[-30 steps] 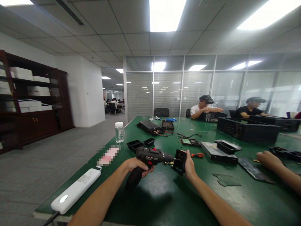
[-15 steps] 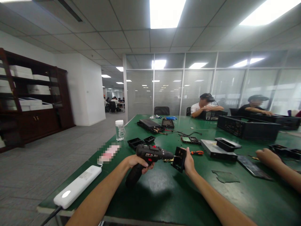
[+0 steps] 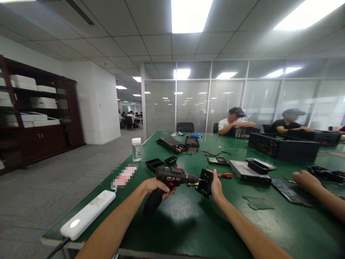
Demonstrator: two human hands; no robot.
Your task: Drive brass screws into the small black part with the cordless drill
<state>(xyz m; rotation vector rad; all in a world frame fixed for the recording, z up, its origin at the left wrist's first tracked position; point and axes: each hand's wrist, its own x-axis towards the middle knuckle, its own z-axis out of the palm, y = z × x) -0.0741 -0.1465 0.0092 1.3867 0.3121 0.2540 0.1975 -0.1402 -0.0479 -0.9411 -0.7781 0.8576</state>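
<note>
My left hand is wrapped round the grip of a black power drill that points to the right. The drill's bit reaches the inner side of a small black plastic part. My right hand holds that part tilted on edge, above the green table. Small brass-coloured pieces lie behind the drill's tip. Just behind my right hand is a screwdriver with an orange and black handle. Black trays sit behind the drill.
A white power strip and a clear bottle stand at the left. Another person's hand is at the right, near a metal plate and a silver drive. Black computer cases and two seated people are farther back.
</note>
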